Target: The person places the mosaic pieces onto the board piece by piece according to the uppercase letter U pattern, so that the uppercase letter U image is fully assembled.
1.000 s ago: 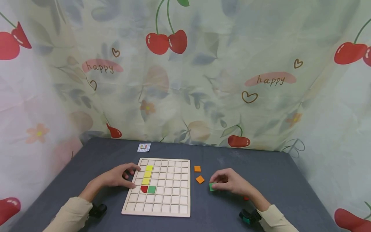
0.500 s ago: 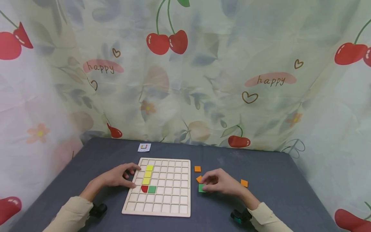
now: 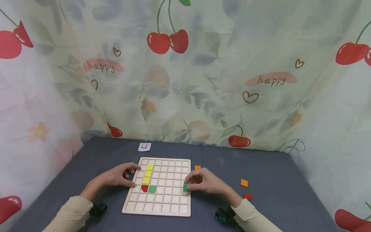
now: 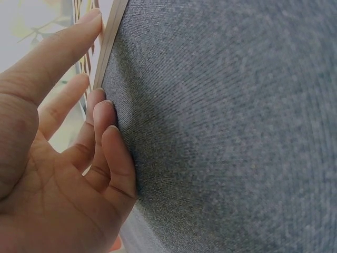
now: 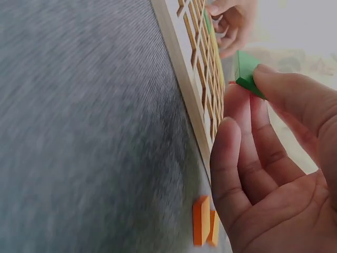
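My right hand (image 3: pixel 206 183) pinches a green square tile (image 3: pixel 185 188) between thumb and fingers, above the right edge of the wooden grid board (image 3: pixel 171 199). In the right wrist view the same green tile (image 5: pixel 245 73) is tilted in the fingertips. My left hand (image 3: pixel 119 175) rests at the board's left edge, thumb and fingertips touching its rim, fingers relaxed. On the board sit a column of yellow tiles (image 3: pixel 147 174), a red rounded tile (image 3: pixel 144 188) below them, and a second green tile (image 3: pixel 152 189) beside the red one.
Orange tiles lie right of the board, one (image 3: pixel 197 168) partly behind my right hand and another (image 3: pixel 244 183) farther right. A red piece (image 3: pixel 247 196) lies by my right wrist. A small printed card (image 3: pixel 144 147) lies behind the board. Patterned curtain (image 3: pixel 185 96) surrounds the dark table.
My right hand has moved left with the green tile, from the table beside the board to over its right edge. The left hand has stayed in place.
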The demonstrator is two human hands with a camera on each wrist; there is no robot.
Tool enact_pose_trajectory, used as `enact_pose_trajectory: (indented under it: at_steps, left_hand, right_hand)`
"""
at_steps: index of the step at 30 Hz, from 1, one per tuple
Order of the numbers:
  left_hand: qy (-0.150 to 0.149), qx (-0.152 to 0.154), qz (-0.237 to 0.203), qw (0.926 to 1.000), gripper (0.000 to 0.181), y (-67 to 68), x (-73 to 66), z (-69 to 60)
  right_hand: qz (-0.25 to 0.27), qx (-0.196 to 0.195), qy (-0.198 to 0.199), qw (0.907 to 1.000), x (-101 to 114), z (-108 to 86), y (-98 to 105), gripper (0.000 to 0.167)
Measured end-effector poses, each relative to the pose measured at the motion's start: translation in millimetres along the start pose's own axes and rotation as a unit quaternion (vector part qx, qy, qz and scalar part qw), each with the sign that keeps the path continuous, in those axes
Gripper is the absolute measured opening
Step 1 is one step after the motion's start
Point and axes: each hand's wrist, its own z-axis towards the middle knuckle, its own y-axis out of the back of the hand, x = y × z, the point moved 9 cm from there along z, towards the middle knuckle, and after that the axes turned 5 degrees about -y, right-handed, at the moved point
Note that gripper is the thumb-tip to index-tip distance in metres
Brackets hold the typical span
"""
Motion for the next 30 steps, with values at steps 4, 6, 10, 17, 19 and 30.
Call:
enact_pose_trajectory:
  at_steps: [4, 6, 10, 17, 19, 30]
  left_hand:
    - [0.001, 0.000, 0.001, 1.0000, 0.064, -0.1, -0.1, 0.2]
    - [0.001, 0.000, 0.002, 1.0000, 0.064, -0.2, -0.3, 0.2]
    - [0.003, -0.001, 0.005, 1.0000, 0.064, -0.2, 0.2, -0.2]
    - [0.007, -0.003, 0.005, 1.0000, 0.064, -1.1, 2.9, 0.5]
    - [0.006, -0.003, 0.005, 1.0000, 0.065, -1.5, 3.1, 0.9]
    - [0.003, -0.005, 0.006, 1.0000, 0.064, 0.1, 1.6, 0.4]
  right_hand:
    - [0.014, 0.002, 0.003, 0.9999, 2.2, 7.1, -5.6, 0.016]
    - [0.026, 0.005, -0.001, 0.9997, 1.5, 10.7, -8.6, 0.016]
    - [0.042, 0.013, -0.010, 0.9990, 1.7, 18.3, -16.0, 0.014]
    - [0.050, 0.021, -0.021, 0.9983, 3.4, 29.4, -26.0, 0.014]
    - [0.047, 0.020, -0.024, 0.9984, 3.6, 32.9, -28.3, 0.013]
    - [0.013, 0.011, -0.018, 0.9997, 8.0, 54.5, -41.7, 0.013]
